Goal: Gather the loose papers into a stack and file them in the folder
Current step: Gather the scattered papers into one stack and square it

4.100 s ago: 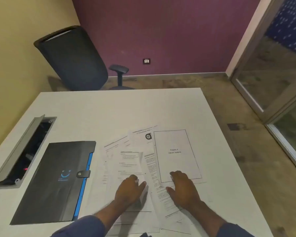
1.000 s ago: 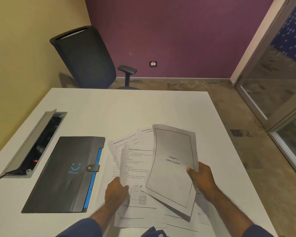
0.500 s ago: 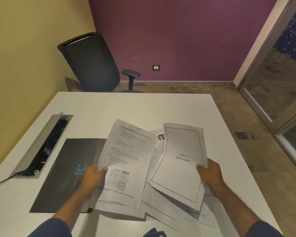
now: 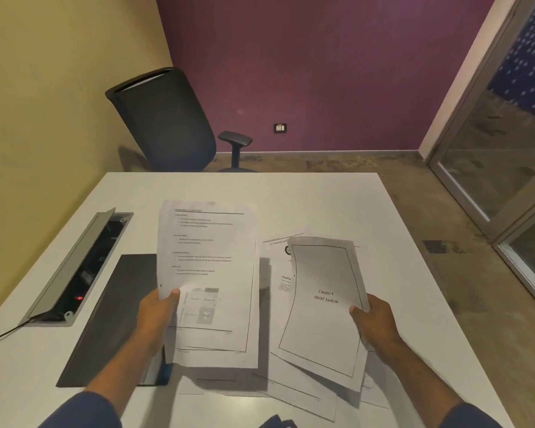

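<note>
My left hand (image 4: 156, 312) grips a few printed text sheets (image 4: 210, 261) by their left edge and holds them up above the table. My right hand (image 4: 372, 319) grips the bordered "Chapter 4 SWOT Analysis" sheet (image 4: 323, 310) by its right edge, also lifted. Several loose papers (image 4: 278, 267) still lie spread on the white table (image 4: 291, 199) under and between both hands. The dark folder (image 4: 115, 316) lies flat and closed at the left, partly hidden behind the left-hand sheets and my forearm.
An open cable tray (image 4: 81, 270) with a red light is sunk into the table at the left, with a cable running off the edge. A black office chair (image 4: 167, 122) stands behind the table's far edge. A glass door (image 4: 501, 168) is at the right.
My left hand has lifted its sheets higher and turned them upright, now covering more of the folder. The right hand keeps holding the SWOT sheet, slightly further right.
</note>
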`<act>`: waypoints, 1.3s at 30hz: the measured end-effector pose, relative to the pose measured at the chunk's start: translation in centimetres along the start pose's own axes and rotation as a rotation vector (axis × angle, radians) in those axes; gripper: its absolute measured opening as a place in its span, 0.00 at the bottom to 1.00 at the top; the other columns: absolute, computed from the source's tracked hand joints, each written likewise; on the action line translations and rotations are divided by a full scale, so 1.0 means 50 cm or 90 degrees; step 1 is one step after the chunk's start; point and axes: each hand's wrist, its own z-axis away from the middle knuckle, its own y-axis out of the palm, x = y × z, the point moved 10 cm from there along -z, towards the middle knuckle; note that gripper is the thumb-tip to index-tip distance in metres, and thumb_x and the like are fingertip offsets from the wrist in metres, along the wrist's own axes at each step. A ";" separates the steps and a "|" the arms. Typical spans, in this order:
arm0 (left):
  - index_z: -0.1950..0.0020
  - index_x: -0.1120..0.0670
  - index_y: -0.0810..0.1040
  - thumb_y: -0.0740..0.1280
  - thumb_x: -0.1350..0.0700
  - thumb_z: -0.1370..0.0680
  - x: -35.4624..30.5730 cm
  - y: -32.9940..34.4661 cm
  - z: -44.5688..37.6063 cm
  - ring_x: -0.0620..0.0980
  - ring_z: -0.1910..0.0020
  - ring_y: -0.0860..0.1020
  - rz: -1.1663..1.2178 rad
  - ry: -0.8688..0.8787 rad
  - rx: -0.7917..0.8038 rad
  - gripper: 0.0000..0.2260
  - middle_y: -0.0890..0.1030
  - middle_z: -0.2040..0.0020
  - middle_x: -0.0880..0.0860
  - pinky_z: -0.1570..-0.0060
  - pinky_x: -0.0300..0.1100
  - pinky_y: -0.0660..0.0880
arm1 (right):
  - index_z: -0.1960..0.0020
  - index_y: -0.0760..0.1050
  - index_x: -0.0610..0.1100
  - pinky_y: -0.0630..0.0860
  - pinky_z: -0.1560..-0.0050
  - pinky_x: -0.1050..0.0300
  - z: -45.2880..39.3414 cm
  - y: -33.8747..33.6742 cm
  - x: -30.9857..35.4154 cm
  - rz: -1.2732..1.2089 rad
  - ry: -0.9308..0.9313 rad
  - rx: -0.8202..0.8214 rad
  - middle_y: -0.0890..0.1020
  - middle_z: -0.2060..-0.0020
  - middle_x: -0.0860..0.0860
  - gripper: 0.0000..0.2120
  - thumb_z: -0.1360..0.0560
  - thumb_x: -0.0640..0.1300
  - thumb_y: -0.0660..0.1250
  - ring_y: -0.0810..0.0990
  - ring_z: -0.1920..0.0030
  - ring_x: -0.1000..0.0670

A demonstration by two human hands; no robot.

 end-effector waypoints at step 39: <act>0.41 0.43 0.81 0.75 0.53 0.28 -0.219 0.308 0.142 0.47 0.43 0.81 0.084 0.235 0.410 0.16 0.84 0.42 0.47 0.52 0.34 0.79 | 0.47 0.83 0.45 0.81 0.54 0.65 0.037 0.091 0.209 -0.172 -0.105 0.233 0.88 0.53 0.54 0.11 0.28 0.35 0.73 0.86 0.52 0.55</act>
